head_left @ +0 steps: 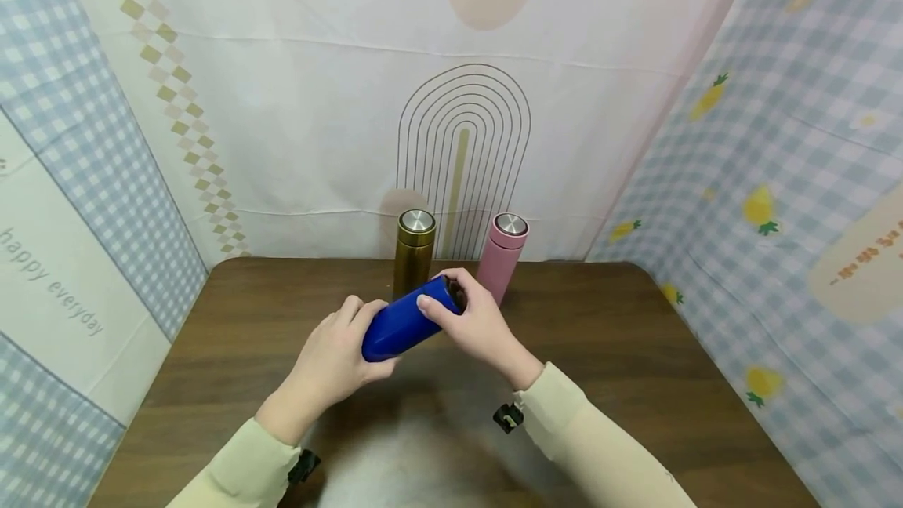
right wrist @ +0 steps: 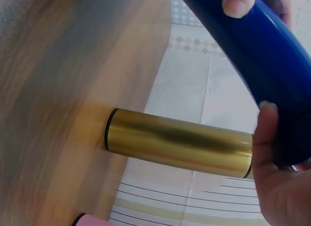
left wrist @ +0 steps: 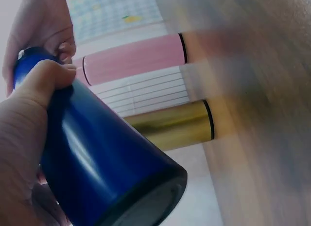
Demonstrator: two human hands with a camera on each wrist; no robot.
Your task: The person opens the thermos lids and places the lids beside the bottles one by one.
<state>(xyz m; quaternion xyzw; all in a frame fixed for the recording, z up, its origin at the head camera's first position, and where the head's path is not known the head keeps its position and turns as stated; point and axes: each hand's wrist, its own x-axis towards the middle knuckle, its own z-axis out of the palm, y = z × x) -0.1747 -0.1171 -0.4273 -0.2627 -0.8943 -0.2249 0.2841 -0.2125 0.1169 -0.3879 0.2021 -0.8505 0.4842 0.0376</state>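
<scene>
A blue thermos bottle [head_left: 404, 325] is held tilted above the table, its top end toward the upper right. Around its lower body grips my left hand [head_left: 335, 355], and in the left wrist view the bottle's dark base [left wrist: 150, 201] faces the camera. At the top end my right hand [head_left: 478, 321] holds the bottle with thumb and fingers, partly covering the lid. Behind stand two upright thermoses with silver-topped lids: a gold one [head_left: 413, 257] and a pink one [head_left: 502, 261]. The blue bottle hides the gold one's foot in the head view.
The brown wooden table [head_left: 635, 382] reaches back to a white patterned cloth backdrop [head_left: 317, 124]. Blue checked cloth hangs on both sides, with a pineapple print on the right cloth [head_left: 741, 147]. A small black device [head_left: 508, 417] sits at the right sleeve cuff.
</scene>
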